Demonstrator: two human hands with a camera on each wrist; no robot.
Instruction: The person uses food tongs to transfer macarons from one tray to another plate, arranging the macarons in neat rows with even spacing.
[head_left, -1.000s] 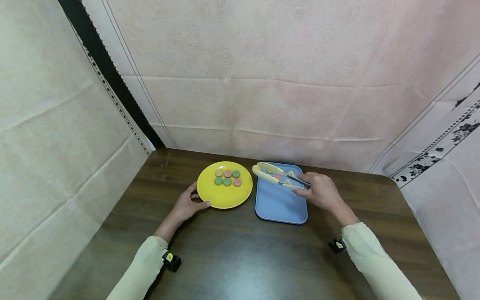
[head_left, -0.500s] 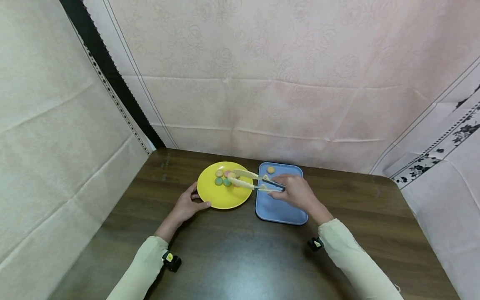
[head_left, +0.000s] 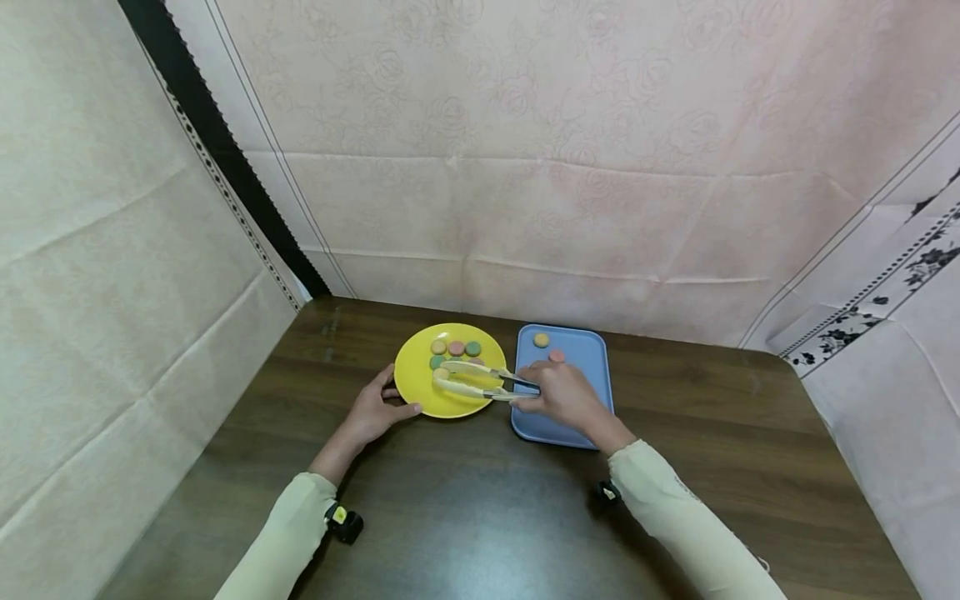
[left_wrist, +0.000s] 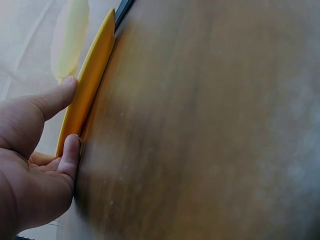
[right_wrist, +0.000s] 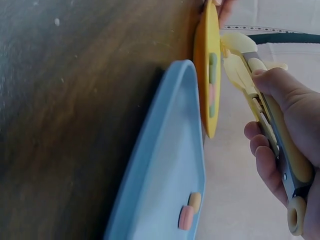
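My left hand (head_left: pixel 373 410) holds the left rim of a round yellow plate (head_left: pixel 420 398), thumb on the edge and fingers at its side and underneath. Several pink, green and yellow macarons (head_left: pixel 456 347) lie on the plate. In the right wrist view, my right hand (right_wrist: pixel 295 117) grips pale yellow tongs (right_wrist: pixel 286 145) with thumb and fingers around the handles. The tong tips are over the plate in the head view, with a yellow macaron (head_left: pixel 442 375) between them. The tongs partly cover the front row of macarons.
A blue rectangular tray (head_left: pixel 540 427) stands right of the plate, partly under my right hand. A yellow macaron (head_left: pixel 541 340) and a pink macaron (head_left: pixel 556 356) lie at its far end. Behind the wooden table (head_left: pixel 450 508) hangs a pale cloth (head_left: pixel 562 208).
My right hand has moved left from the tray, bringing the tongs over the plate with a yellow macaron in the tips. My left hand has stayed at the plate's rim.
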